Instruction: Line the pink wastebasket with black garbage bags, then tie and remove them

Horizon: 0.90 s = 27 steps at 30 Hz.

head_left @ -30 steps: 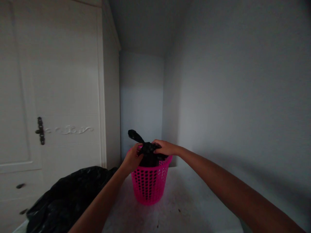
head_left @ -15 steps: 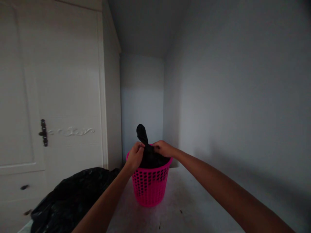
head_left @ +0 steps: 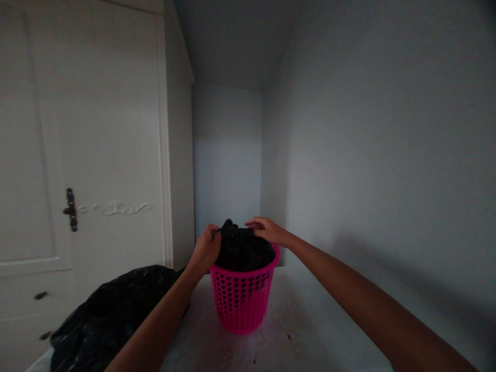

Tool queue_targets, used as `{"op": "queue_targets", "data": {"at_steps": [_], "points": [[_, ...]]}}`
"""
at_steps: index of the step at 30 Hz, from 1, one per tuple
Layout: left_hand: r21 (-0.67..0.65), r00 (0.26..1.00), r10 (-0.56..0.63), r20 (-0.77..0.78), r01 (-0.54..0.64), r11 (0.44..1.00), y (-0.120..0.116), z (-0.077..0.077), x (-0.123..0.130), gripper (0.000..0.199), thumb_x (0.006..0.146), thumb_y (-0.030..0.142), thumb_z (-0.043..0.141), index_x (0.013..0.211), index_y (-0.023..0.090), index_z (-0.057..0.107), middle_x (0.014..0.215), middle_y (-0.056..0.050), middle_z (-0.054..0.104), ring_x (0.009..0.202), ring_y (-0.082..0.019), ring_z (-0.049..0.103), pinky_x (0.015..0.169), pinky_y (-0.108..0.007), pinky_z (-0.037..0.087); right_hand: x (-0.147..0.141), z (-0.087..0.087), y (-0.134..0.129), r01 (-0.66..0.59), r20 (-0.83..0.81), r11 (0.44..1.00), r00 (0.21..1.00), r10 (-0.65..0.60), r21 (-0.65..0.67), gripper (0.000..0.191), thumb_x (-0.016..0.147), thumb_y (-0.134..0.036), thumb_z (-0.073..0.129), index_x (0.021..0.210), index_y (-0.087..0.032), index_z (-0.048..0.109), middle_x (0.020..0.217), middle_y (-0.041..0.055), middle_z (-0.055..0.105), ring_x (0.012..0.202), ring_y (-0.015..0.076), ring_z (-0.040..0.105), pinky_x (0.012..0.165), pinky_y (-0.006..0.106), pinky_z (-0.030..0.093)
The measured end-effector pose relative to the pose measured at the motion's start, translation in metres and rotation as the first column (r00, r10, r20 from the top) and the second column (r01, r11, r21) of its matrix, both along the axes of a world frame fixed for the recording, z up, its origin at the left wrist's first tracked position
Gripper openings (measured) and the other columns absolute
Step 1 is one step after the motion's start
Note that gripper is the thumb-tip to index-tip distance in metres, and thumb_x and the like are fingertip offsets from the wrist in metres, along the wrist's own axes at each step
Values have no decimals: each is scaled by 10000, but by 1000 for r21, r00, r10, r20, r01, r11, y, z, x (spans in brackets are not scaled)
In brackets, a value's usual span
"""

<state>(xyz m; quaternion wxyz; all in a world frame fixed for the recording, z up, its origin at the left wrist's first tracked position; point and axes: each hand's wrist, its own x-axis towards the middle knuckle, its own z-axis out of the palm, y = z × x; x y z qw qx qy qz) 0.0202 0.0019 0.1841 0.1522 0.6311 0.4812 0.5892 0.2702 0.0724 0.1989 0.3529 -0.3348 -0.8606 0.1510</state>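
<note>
Toward the table's far edge, a crinkled black bag was held in a perforated pink basket. It was pinched by the left hand; the right hand was loosely spread at its top.

The black plastic in the pink basket now bunches low, its tall twist gone; the left fingers pinch farther left, the right fingers straighten, the basket sits slightly rightward.
</note>
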Motion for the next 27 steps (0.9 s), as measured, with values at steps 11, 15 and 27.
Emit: {"op": "queue_targets", "data": {"at_steps": [11, 15, 27], "points": [[-54, 987, -118, -106, 113, 992, -18, 10, 4, 293, 628, 396, 834, 843, 232, 721, 733, -11, 699, 742, -241, 643, 704, -340, 452, 7, 6, -6, 141, -2, 990, 990, -141, -5, 305, 790, -66, 543, 867, -190, 811, 860, 37, 793, 894, 221, 691, 908, 352, 515], [5, 989, -148, -2, 148, 989, -16, 12, 7, 142, 715, 339, 709, 818, 242, 690, 746, 2, 689, 766, -222, 635, 724, -332, 459, -5, 5, -19, 56, -77, 998, 995, -57, -22, 405, 788, -122, 630, 1155, -217, 773, 1109, 29, 793, 995, 204, 693, 909, 313, 531], [-22, 834, -241, 496, 290, 957, -27, 16, -28, 504, 570, 462, 888, 939, 175, 702, 871, -41, 766, 776, -184, 696, 726, -294, 529, 29, -3, -10, 141, -556, 939, 775, -302, -313, 346, 807, -502, 704, 874, -165, 743, 807, 36, 741, 819, 225, 662, 716, 322, 511]]}}
